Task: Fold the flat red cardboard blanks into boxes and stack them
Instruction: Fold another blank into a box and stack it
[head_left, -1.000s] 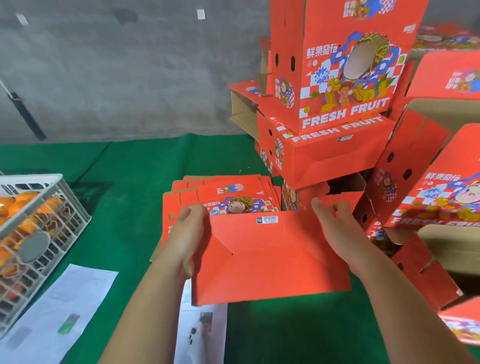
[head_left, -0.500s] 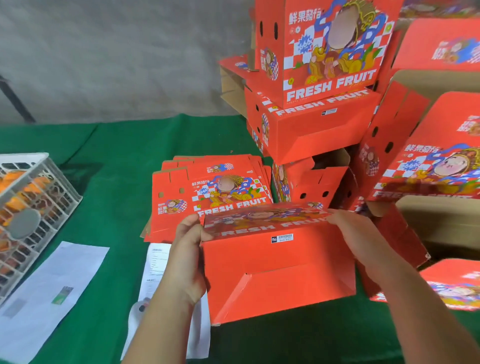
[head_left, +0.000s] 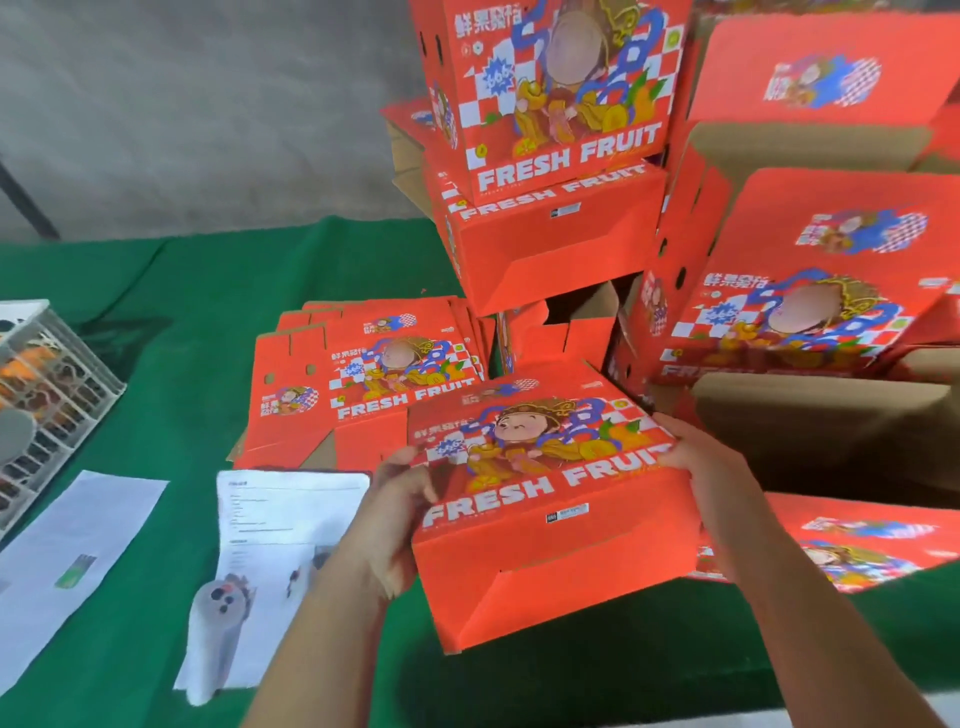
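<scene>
Folded red fruit box (head_left: 545, 499), lower centre of frame, printed "FRESH FRUIT" with a cartoon figure on its upper face, plain red bottom flaps turned toward the camera; held above the green-covered bench (head_left: 171, 291). Left hand (head_left: 400, 514) grips its left edge, thumb curled over the printed face; right hand (head_left: 701, 462) grips its right edge, fingers wrapped round the corner. Stack of flat red blanks (head_left: 358, 379), just behind the box, centre of frame, lying on the bench. Pile of folded boxes (head_left: 561, 156), upper centre to right edge, stacked unevenly, some tilted with brown insides showing. Printed paper sheets (head_left: 291, 525), lower left. White plastic crate (head_left: 52, 384), left edge, holding orange fruit.
</scene>
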